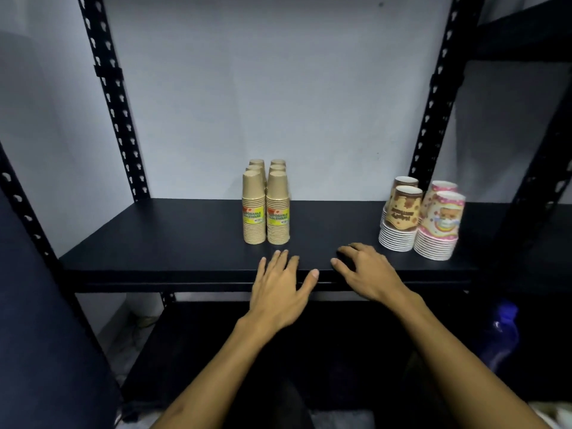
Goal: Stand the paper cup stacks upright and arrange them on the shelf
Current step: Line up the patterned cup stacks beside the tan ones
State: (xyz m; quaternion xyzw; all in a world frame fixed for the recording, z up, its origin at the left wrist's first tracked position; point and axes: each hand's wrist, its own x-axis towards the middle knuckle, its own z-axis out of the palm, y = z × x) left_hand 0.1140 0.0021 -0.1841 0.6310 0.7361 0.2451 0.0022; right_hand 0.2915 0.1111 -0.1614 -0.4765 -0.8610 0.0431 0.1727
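Head view: black shelf (185,236) carried two groups of cup stacks, all upright, rims down.

Kraft stacks (266,209) stood mid-shelf, two columns side by side running back toward the wall, three deep as far as I could tell. Front pair touching, each with a yellow label band. Text on the labels was too blurred to read.

Printed stacks sat at the right end of the shelf, well apart from the kraft ones. Brown stacks (400,218) on the left, one behind the other; pink stacks (439,226) just beside them on the right, also one behind the other. Front brown and front pink looked touching or nearly so.

Left hand (280,289) was over the shelf's front edge, just in front of the kraft stacks, fingers straight and spread, holding nothing. Right hand (368,270) was between the two groups near the front edge, fingers loosely bent, tips down toward the shelf, holding nothing. Contact with the shelf unclear for both.

Blue bottle (501,332) sat lower right, below shelf level.
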